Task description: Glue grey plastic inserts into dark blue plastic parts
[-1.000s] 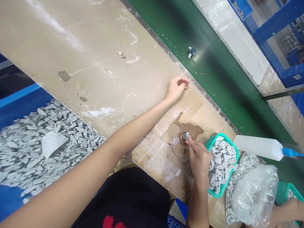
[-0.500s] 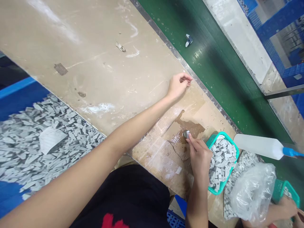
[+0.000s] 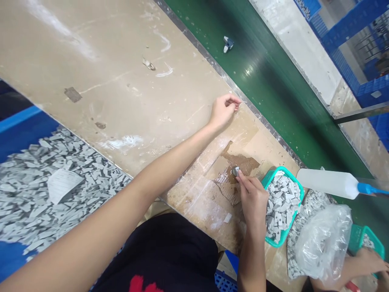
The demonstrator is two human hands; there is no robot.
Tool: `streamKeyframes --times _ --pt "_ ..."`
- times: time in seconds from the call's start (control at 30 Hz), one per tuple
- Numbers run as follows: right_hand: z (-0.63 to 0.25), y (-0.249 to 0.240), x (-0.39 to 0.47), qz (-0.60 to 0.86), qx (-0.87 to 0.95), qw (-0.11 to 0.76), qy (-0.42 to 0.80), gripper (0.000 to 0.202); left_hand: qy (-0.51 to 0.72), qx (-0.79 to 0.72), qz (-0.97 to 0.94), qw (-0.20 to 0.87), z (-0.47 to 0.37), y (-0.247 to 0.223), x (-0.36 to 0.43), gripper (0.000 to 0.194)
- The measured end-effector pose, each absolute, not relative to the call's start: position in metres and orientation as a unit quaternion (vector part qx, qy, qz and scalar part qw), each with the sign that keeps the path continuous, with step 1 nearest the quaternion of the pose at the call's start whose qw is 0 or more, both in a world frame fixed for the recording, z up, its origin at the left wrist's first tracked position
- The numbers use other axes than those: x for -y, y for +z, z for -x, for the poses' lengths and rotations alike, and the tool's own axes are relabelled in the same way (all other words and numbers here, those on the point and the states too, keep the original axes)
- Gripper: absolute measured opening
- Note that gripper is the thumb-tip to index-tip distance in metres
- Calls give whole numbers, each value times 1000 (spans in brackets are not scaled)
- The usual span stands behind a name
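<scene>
My left hand (image 3: 224, 108) rests near the far edge of the worn tabletop (image 3: 127, 93), its fingers curled together; whether something small is inside them is hidden. Between the thumb and fingers of my right hand (image 3: 253, 196) is a small grey piece (image 3: 237, 170), held low over a wet brown patch (image 3: 247, 163) on the table. Just right of that hand stands a green basket (image 3: 299, 215) heaped with grey-white pieces (image 3: 281, 198). A small pale chip (image 3: 227, 218) lies on the table to the left of my right wrist.
A white bottle (image 3: 328, 182) with a blue tip lies beyond the basket, near a clear plastic bag (image 3: 322, 243). Another person's hands (image 3: 369, 259) are at lower right. A green belt (image 3: 273, 97) carries a small part (image 3: 227, 44). Grey pieces (image 3: 91, 178) fill a blue bin at left.
The whole view has shifted slightly, moving the belt part and table marks leftward. Both my hands keep nearly the same places on the table. At lower right, the other person's hands have changed pose.
</scene>
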State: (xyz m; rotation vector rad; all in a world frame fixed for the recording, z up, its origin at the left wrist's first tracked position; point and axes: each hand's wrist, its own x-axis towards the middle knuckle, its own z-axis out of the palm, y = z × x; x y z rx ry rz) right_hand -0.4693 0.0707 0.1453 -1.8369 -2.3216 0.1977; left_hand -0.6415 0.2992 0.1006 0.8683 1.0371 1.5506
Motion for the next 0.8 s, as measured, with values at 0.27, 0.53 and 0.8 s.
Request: streamKeyframes --times 0.27,0.53,0.8 --pt "474 149 -73 602 780 140 95 37 645 -438 -362 511 642 100 -300 35" --pt "483 150 -71 612 747 231 124 31 659 -426 -351 511 642 97 -302 33" --pt "485 150 -69 609 733 268 139 29 656 -429 -359 506 644 96 -303 28"
